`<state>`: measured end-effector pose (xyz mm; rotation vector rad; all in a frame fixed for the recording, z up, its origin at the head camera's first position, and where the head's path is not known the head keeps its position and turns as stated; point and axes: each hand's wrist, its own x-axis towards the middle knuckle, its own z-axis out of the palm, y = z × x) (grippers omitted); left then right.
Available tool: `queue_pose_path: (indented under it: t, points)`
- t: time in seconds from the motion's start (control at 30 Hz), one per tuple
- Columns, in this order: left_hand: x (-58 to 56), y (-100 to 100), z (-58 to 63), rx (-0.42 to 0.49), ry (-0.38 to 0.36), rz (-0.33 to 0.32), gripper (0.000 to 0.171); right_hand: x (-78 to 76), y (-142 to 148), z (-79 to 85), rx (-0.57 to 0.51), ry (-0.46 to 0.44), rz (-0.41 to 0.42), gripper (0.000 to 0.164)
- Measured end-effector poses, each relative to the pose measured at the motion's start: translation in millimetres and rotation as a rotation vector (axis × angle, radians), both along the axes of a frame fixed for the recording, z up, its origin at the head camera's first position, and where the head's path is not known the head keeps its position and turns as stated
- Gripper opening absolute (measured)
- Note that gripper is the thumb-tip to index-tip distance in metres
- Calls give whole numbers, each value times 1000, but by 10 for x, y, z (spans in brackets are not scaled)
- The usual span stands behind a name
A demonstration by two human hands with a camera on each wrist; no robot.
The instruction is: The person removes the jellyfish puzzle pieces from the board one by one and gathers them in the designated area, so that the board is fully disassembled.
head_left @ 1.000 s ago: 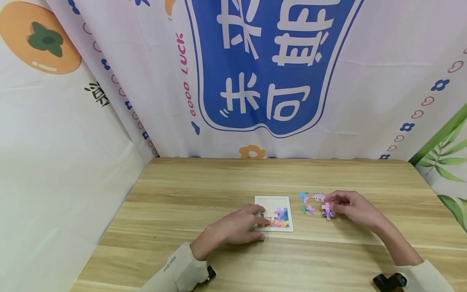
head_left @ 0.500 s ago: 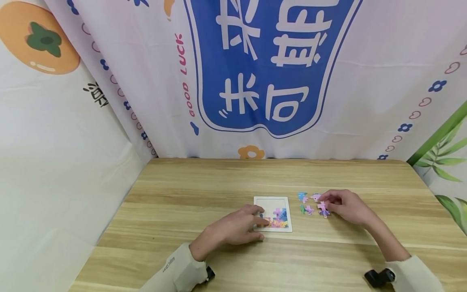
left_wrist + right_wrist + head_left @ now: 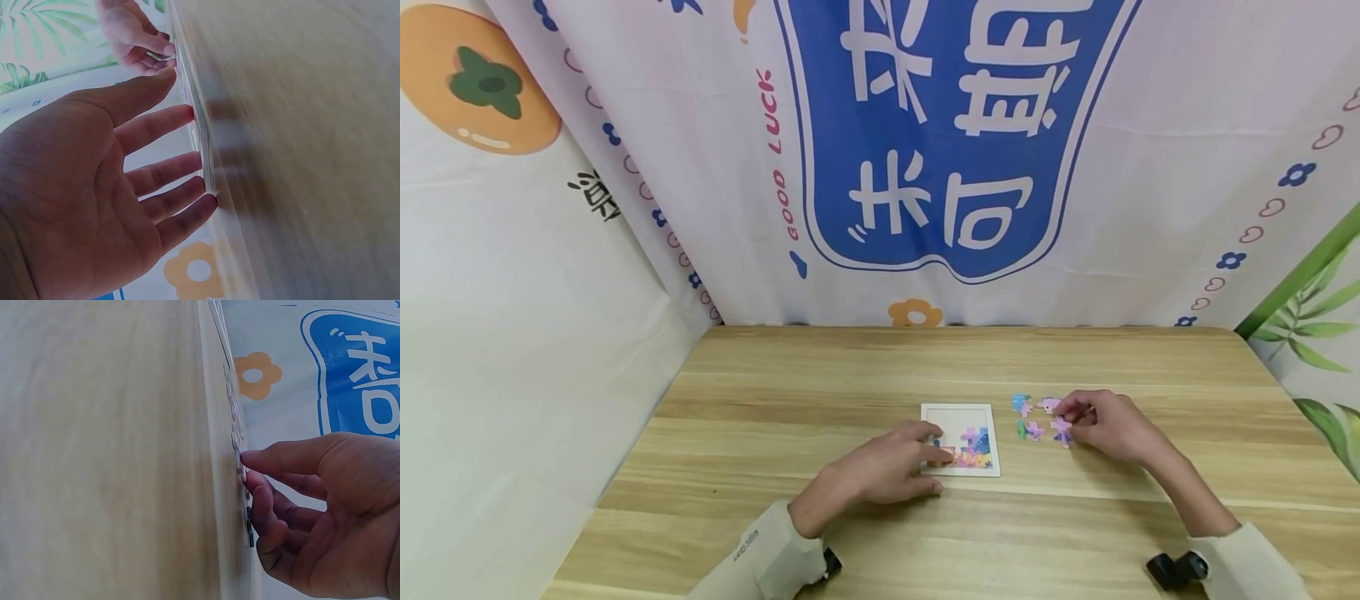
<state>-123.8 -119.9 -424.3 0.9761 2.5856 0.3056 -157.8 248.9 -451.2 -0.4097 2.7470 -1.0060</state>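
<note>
My left hand [image 3: 891, 462] lies with fingers spread over the left side of a white puzzle tray [image 3: 997, 450], fingertips on it. Colourful joined pieces [image 3: 976, 450] fill the tray's lower part; its upper part is bare white. In the left wrist view, the fingertips of my left hand [image 3: 119, 181] meet the tray's edge. My right hand [image 3: 1108, 425] pinches a pink-purple puzzle piece [image 3: 1061, 432] between thumb and fingers, low over the table. Close beside it lie a pink piece [image 3: 1047, 406], a blue-and-pink piece [image 3: 1022, 405] and a green-and-pink piece [image 3: 1031, 430].
The wooden table [image 3: 790, 375] reaches back to a printed cloth [image 3: 737, 275] hanging behind it. Another white cloth [image 3: 520, 333] hangs along the left side. A black wrist camera [image 3: 1176, 571] sits at the right sleeve.
My right hand has moved slightly left, bringing the pink-purple puzzle piece closer to the other loose ones. My left hand stays on the tray. The head view has shifted a little.
</note>
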Motion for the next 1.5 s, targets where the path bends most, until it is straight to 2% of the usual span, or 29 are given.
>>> queue_pose_path:
  t: [0.53,1.5]
  points:
    - [-8,12,5,1,6,4,45,6,-35,37,-8,-25,-13,19]
    - [-3,8,-12,1,-5,7,45,33,-49,35,-13,-12,-6,17]
